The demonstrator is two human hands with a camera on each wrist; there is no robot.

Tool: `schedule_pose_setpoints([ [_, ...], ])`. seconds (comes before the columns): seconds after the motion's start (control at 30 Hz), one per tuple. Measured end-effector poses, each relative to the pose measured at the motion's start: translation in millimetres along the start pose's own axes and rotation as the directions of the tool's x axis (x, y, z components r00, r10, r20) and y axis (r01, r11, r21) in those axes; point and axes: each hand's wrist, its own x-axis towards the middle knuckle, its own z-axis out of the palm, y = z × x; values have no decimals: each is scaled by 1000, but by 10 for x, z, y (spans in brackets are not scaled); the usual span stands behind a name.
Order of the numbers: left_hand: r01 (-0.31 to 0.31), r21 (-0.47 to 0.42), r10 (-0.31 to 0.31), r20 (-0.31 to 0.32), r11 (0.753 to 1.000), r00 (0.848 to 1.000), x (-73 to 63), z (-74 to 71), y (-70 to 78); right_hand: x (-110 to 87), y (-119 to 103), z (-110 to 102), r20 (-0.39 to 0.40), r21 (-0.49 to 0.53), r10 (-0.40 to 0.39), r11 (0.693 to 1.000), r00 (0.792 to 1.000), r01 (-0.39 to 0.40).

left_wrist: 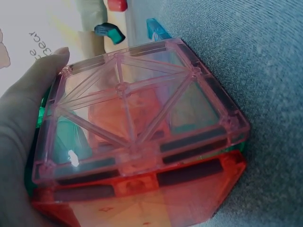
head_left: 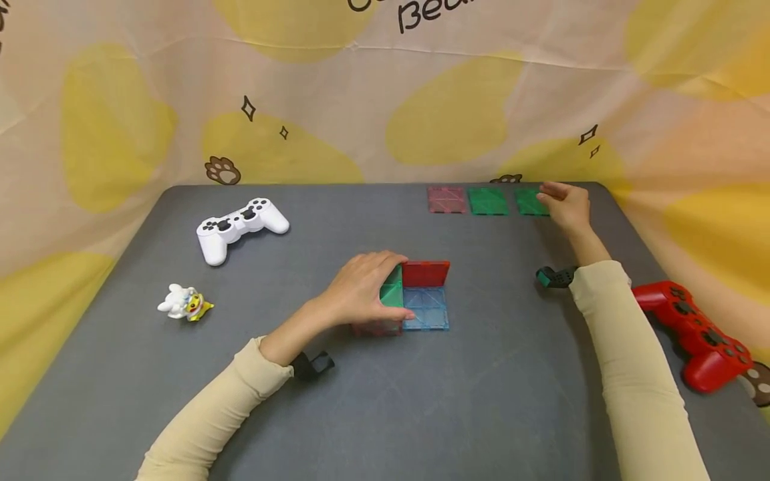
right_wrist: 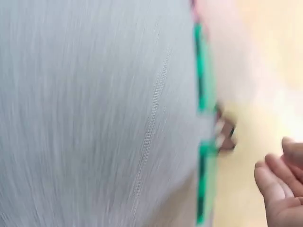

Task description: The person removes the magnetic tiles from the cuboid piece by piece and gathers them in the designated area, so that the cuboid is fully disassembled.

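Cream sleeves (head_left: 637, 374) reach over a grey surface (head_left: 481, 401), left hand (head_left: 361, 290) gripping a box (head_left: 392, 288), right hand (head_left: 567, 208) free

Both sleeves come in from the near side, one at left and one at right. The left hand is bent round the box, around the middle of the surface, with its thumb toward the near edge and its fingers toward the far edge. See-through tiles make up the box: the left wrist view shows a pink face turned to that camera, a red face beside it and green at the edges. Just right of the box, a blue tile (head_left: 426, 308) lies flat, and a red tile (head_left: 424, 274) stands upright along its far side.

Near the far right corner, the right hand hovers half open, fingers loosely bent, with nothing visible in its grasp. From the head, its fingertips overlap the right green tile (head_left: 529, 202); the blurred right wrist view shows them clear of it. That tile ends a row along the far edge, after a pink tile (head_left: 447, 200) and the middle green tile (head_left: 488, 201).

A red controller (head_left: 698, 334) slants along the right edge, beside the right sleeve. Near the far left corner lies a white controller (head_left: 242, 228); a small white-and-yellow figure (head_left: 185, 302) sits closer in, by the left edge. Behind the far edge hangs a patterned cloth (head_left: 445, 113).
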Motion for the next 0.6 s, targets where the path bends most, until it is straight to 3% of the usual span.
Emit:
schedule_pose_setpoints([
  [0.07,2,3,-2,1,1000,1000,-6,-5,-5,-62,-107,43,61,218,-52,975,997,38],
  [0.1,2,3,-2,1,1000,1000,-8,-6,-8,-98,-161,66,92,339,-82,940,992,46],
  [0.13,3,3,-3,2,1000,1000,-10,-6,-9,-136,-213,90,121,460,-118,887,986,49],
  [0.23,6,0,-6,6,1000,1000,-13,1,-14,-267,-351,169,209,738,-258,674,943,21],
  [0.3,9,-3,-8,9,1000,1000,-14,6,-16,-372,-429,232,252,794,-353,608,901,16],
  [0.33,11,-4,-11,10,1000,1000,-14,7,-17,-429,-464,267,274,803,-391,595,879,14],
  [0.4,14,-7,-14,10,1000,1000,-16,6,-19,-548,-515,345,327,784,-449,620,831,26],
  [0.47,15,-6,-15,8,1000,1000,-19,2,-19,-670,-557,437,389,730,-483,681,785,57],
  [0.6,10,-7,-10,4,1000,1000,-21,-8,-7,-898,-604,601,542,594,-466,801,699,74],
])
